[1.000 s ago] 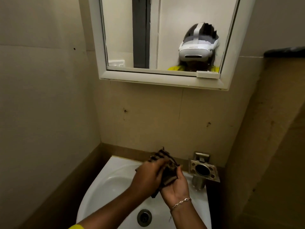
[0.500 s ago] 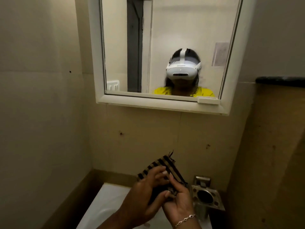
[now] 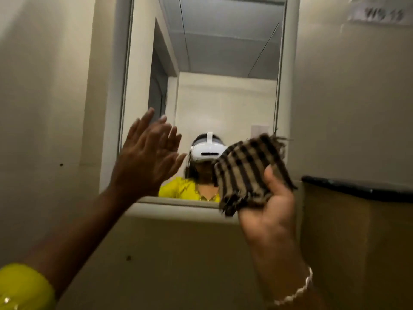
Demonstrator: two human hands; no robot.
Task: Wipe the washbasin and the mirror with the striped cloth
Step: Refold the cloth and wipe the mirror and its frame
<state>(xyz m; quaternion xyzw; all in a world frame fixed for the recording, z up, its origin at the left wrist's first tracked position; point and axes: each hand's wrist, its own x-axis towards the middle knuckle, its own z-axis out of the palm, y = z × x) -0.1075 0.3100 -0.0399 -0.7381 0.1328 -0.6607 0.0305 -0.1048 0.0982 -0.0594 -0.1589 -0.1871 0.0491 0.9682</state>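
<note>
Both hands face the mirror (image 3: 223,74): right hand (image 3: 268,211) grips striped cloth (image 3: 248,173), stripes running upright; left hand (image 3: 145,162) splayed.

The striped cloth (image 3: 250,173) covers the lower right corner of the mirror (image 3: 223,63) and the fingers of the right hand (image 3: 270,211) behind it. The left hand (image 3: 145,159) is motion-blurred over the mirror's lower left. A paper label (image 3: 380,12) right of the mirror is unreadable and cut by the top edge.
</note>
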